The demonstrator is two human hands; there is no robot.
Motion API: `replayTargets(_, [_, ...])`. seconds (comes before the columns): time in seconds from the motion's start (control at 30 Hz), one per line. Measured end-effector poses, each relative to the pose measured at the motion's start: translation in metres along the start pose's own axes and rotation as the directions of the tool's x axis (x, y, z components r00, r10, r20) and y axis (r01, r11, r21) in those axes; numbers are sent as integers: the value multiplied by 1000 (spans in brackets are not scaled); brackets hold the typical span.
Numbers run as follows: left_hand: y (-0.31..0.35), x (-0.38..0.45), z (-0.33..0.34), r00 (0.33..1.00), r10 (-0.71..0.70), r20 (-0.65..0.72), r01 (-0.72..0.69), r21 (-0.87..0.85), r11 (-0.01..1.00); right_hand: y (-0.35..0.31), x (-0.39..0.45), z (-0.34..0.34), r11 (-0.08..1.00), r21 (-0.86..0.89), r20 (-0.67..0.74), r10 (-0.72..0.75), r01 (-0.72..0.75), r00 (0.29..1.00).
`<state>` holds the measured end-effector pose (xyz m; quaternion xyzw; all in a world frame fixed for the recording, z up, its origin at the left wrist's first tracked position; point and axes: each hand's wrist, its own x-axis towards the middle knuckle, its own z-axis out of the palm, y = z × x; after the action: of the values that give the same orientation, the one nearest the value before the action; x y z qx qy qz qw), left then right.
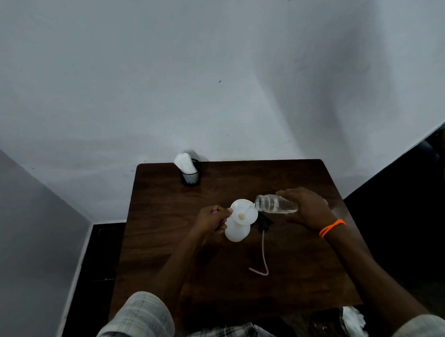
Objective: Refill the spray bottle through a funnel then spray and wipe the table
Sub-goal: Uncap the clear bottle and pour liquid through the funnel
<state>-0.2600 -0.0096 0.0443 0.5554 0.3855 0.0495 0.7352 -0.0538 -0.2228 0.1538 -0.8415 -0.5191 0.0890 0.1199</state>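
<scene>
On the table (168, 246), the right hand (306, 208) grips a tipped clear bottle (275, 203), maybe pouring into the funnel (244, 213). The left hand (213, 220) holds the spray bottle (237, 230). Next, pour slowly.

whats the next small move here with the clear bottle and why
Probably tip the clear bottle a little further. The right hand holds it nearly level with its open mouth at the rim of the white funnel, and some liquid still lies along its lower side. The left hand steadies the white spray bottle under the funnel, so pouring can go on.
</scene>
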Motion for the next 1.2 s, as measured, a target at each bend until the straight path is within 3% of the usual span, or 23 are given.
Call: replayTargets(1.2, [-3,-3,0,1000,-28,2,28,-8,1000,5,0,-10,998,-59,-24,-32,31,999])
